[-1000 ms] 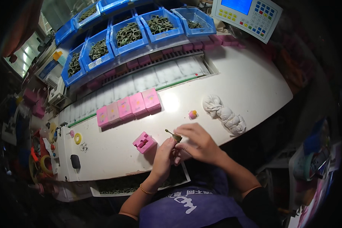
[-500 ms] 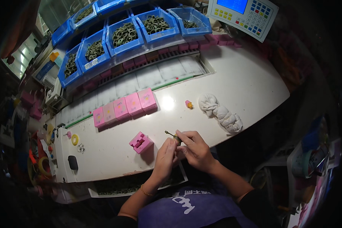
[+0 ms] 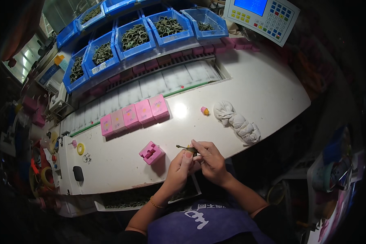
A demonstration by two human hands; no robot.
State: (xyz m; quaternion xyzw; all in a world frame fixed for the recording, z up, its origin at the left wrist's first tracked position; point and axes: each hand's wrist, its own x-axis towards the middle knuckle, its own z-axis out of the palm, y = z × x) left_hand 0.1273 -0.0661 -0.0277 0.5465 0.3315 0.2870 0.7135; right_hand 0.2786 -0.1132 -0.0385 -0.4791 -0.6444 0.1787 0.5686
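Near the front of the table, my left hand (image 3: 178, 167) and my right hand (image 3: 212, 162) meet around a small olive-green part (image 3: 192, 150). A thin rod with a knobbed tip sticks out of it to the left. My left thumb and fingers pinch its body, and the right fingers close on it from the other side. Much of the part is hidden by my fingers, so its exact kind does not show. Left of my hands stands a pink block (image 3: 158, 156) with a dark shaped hollow in its top.
Several pink blocks (image 3: 131, 116) stand in a row. Blue bins (image 3: 131, 48) of olive-green ring-like parts rise behind. A twisted white cloth (image 3: 236, 120) and a small pink-and-yellow piece (image 3: 205, 111) lie right; yellow tape (image 3: 80, 149) lies left. A control panel (image 3: 268, 20) hangs back right.
The olive-green part has turned a little in my fingers, and its rod now lies flatter. My right fingers have shifted slightly; both hands stay in the same place.
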